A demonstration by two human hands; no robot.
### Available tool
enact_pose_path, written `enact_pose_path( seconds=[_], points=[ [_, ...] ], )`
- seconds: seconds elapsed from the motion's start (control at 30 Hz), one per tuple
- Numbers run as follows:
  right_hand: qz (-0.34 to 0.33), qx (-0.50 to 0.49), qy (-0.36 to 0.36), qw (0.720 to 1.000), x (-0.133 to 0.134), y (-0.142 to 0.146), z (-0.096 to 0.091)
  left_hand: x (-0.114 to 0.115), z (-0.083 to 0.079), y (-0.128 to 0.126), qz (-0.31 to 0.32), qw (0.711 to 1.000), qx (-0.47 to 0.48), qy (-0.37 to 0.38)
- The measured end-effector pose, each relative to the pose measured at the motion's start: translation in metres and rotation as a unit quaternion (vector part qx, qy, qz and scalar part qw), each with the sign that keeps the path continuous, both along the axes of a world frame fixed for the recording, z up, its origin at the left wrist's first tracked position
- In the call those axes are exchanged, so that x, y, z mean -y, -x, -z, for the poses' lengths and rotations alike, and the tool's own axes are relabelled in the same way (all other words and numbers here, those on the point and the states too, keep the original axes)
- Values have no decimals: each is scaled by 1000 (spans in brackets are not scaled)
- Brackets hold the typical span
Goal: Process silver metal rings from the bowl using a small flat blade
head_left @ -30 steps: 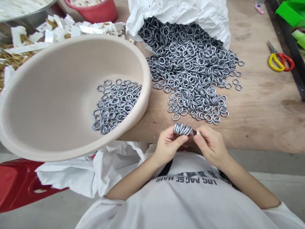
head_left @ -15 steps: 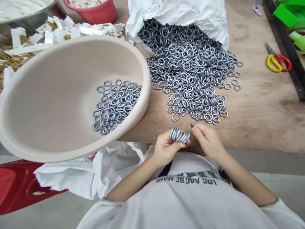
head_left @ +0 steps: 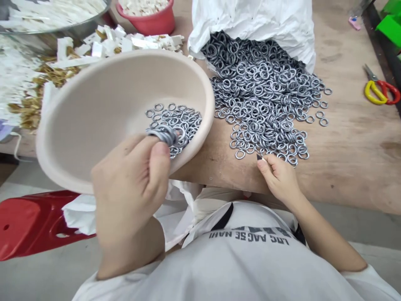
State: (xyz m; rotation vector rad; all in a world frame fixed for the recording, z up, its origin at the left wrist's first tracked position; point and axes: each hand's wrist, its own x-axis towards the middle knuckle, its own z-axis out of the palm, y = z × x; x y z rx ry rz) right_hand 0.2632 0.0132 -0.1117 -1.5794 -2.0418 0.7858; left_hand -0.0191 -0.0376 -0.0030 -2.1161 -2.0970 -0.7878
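My left hand (head_left: pixel 131 179) is closed around a bunch of grey metal rings (head_left: pixel 165 134), raised over the near right side of a large beige basin (head_left: pixel 94 108). Inside that basin lies a heap of similar loose rings (head_left: pixel 191 121), partly hidden by the hand. At the table's front edge, my right hand (head_left: pixel 280 177) pinches a small dark pointed piece (head_left: pixel 259 157); its kind does not show. Just beyond it spreads a big pile of rings (head_left: pixel 266 96), spilling from a white sack (head_left: pixel 250 21).
Red-and-yellow scissors (head_left: pixel 380 90) lie at the right of the wooden table (head_left: pixel 351 159). Behind the basin are white and brown scraps (head_left: pixel 103 46), a red tub (head_left: pixel 150 19) and a metal pan (head_left: pixel 62 31). A red stool (head_left: pixel 34 225) stands below left.
My left hand has moved left and up with the rings, from in front of my body to over the basin. The right hand stays by the pile, and the view has shifted left.
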Motion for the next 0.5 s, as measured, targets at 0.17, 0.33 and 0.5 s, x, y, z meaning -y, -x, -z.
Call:
enact_pose_path(
  seconds=[0.17,0.33,0.5],
  points=[
    [-32,45,-26,998,-10,19,-4,-14,3,4,-11,995,-99,18],
    [-100,171,-73,977,-19,35,-5,-13,6,10,8,996,-87,-3],
    [-116,260,-90,954,-21,44,-4,-12,1,12,8,997,-74,-13]
  ],
)
